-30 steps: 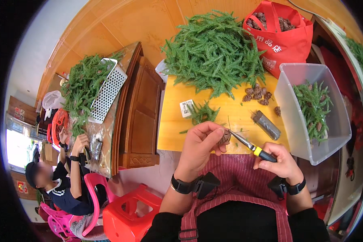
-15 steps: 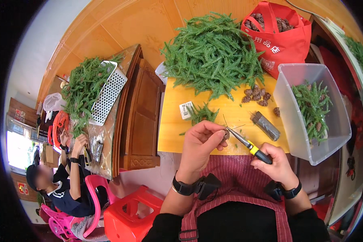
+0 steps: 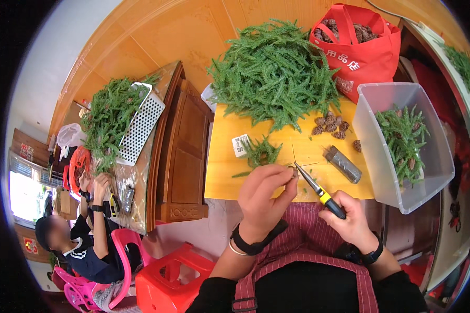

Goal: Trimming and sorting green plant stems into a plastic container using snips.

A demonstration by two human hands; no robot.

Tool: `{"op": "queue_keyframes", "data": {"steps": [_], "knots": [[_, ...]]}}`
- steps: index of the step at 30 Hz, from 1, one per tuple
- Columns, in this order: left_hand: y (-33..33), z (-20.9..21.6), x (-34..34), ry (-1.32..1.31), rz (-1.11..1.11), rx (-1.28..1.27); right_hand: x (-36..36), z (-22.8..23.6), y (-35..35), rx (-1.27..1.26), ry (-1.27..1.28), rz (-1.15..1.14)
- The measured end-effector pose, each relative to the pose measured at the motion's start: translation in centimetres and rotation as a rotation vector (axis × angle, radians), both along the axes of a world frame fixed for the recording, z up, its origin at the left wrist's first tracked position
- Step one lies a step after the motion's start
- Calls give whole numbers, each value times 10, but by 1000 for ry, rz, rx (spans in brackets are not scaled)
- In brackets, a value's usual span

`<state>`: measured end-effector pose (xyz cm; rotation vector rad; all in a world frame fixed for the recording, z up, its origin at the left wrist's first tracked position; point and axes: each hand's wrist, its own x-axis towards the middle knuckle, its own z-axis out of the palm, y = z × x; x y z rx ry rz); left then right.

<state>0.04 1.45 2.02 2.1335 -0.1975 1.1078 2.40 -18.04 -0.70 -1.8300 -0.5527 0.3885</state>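
My left hand [image 3: 263, 198] pinches a small pine cone [image 3: 295, 172] between thumb and fingertips, and the fingers cover most of it. Thin dark wire [image 3: 294, 154] sticks out from the cone, one end pointing up and another to the right. My right hand [image 3: 350, 216] is closed around the black-and-yellow handles of needle-nose pliers [image 3: 325, 198]. Their tip meets the wire right at the cone. Just beyond my left hand lies a small green artificial pine sprig [image 3: 263, 152]. A bundle of dark wires [image 3: 343, 164] rests on the yellow table to the right.
A big heap of green sprigs [image 3: 274, 73] covers the far table [image 3: 219, 172]. Loose pine cones [image 3: 330, 123] lie beside a clear plastic bin [image 3: 402, 193]. Behind stands a red bag [image 3: 368, 57] of cones. At left, a person [image 3: 96, 250] works at another table near a red stool [image 3: 167, 281].
My left hand has turned, its back now more toward me, hiding more of the cone. The pliers have tipped steeper, and the upright wire end has shifted slightly.
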Motion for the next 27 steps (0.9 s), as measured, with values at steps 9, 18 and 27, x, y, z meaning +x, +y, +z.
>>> {"op": "queue_keyframes", "data": {"steps": [9,18,27], "knots": [[-5,11,0,406,-379,-1038,0,-7,-3,12,-11,-2],[-3,-3,-1,370,-411,-991,-1,-11,5,104,-128,-84],[1,-17,1,179,-281,-618,-3,1,7,117,224,15]]}}
